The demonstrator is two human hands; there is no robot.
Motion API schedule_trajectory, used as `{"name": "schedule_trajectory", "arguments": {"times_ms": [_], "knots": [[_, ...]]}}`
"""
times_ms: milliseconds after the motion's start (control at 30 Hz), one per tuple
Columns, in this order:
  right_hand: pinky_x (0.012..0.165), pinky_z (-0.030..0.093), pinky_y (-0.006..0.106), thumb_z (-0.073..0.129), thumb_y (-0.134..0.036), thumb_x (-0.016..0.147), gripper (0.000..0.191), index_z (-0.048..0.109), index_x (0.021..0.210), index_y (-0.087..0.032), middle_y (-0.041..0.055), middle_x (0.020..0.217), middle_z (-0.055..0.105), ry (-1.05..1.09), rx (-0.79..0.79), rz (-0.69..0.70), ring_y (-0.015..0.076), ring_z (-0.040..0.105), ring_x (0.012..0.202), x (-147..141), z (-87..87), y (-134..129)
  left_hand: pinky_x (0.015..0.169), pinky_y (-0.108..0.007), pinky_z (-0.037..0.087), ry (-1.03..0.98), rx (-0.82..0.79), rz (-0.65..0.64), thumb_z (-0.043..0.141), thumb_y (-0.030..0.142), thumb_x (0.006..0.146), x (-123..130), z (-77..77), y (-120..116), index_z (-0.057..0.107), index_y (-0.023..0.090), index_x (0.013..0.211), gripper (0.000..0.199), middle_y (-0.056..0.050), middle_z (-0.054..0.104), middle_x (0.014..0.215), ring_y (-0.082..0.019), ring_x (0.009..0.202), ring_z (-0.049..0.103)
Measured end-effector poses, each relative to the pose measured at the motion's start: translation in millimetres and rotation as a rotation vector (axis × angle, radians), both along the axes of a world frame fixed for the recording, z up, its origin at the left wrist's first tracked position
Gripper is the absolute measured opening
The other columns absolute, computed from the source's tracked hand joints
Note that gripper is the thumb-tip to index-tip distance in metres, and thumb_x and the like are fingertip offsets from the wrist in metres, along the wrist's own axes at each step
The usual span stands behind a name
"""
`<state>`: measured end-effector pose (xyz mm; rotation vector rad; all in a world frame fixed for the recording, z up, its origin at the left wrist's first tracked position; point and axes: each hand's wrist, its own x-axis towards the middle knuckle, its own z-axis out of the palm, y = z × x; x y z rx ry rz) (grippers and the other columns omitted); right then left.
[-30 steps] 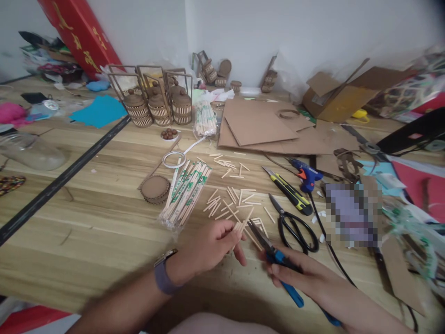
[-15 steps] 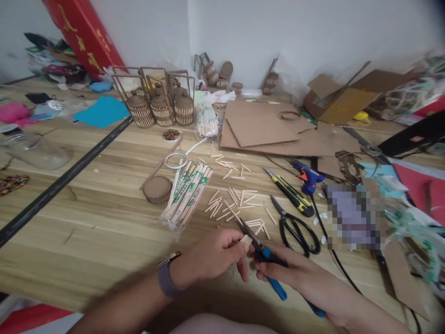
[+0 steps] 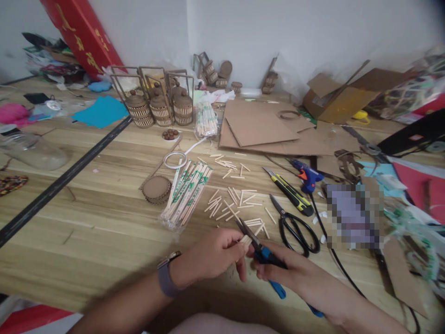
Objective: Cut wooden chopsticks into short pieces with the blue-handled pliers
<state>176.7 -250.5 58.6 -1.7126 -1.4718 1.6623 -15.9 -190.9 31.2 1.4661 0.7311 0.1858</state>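
Note:
My left hand [image 3: 222,250], with a watch on its wrist, pinches a small bundle of short wooden sticks [image 3: 245,240]. Blue-handled scissors [image 3: 266,255] are held in my right hand [image 3: 288,266], their blades pointing up and left beside the bundle's right side. Whether the blades touch the sticks is unclear. Just beyond both hands, several short cut sticks [image 3: 239,197] lie scattered on the wooden table [image 3: 114,232]. To their left is a pack of long sticks in green-printed wrappers [image 3: 189,192].
Black scissors [image 3: 297,232], a yellow-black cutter [image 3: 292,192] and a blue glue gun [image 3: 308,175] lie to the right. Cardboard sheets [image 3: 260,127], small lidded baskets [image 3: 162,109], a round cardboard piece [image 3: 156,189] and a tape roll [image 3: 174,160] are farther back.

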Motion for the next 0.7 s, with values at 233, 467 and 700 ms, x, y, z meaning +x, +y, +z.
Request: {"name": "schedule_trajectory", "arguments": {"times_ms": [233, 467, 700], "knots": [[0.060, 0.040, 0.026, 0.054, -0.027, 0.073, 0.016, 0.059, 0.087, -0.020, -0.0009, 0.076, 0.053, -0.031, 0.042, 0.055, 0.0151, 0.048, 0.068, -5.0, -0.3, 0.1, 0.051, -0.020, 0.032, -0.013, 0.002, 0.001, 0.042, 0.034, 0.094, -0.7, 5.0, 2.0, 0.063, 0.015, 0.089, 0.028, 0.001, 0.065, 0.061, -0.010, 0.052, 0.046], [0.062, 0.040, 0.028, 0.053, -0.032, 0.081, 0.015, 0.058, 0.085, -0.020, 0.0008, 0.076, 0.055, -0.112, 0.136, 0.067, 0.0175, 0.048, 0.070, -8.4, -6.9, -2.3, 0.046, -0.020, 0.028, -0.005, 0.020, 0.009, 0.043, 0.032, 0.094, -2.3, 5.3, 0.6, 0.061, 0.016, 0.085, 0.026, 0.002, 0.064, 0.061, -0.009, 0.047, 0.039], [0.065, 0.043, 0.027, 0.055, -0.041, 0.087, 0.023, 0.061, 0.087, -0.020, 0.0017, 0.078, 0.060, -0.035, 0.126, 0.061, 0.0177, 0.051, 0.073, -7.2, -5.7, -0.2, 0.053, -0.021, 0.034, 0.039, 0.047, 0.018, 0.040, 0.031, 0.095, -2.0, 7.2, -0.4, 0.057, 0.017, 0.080, 0.026, 0.002, 0.063, 0.061, -0.010, 0.053, 0.045]]}}
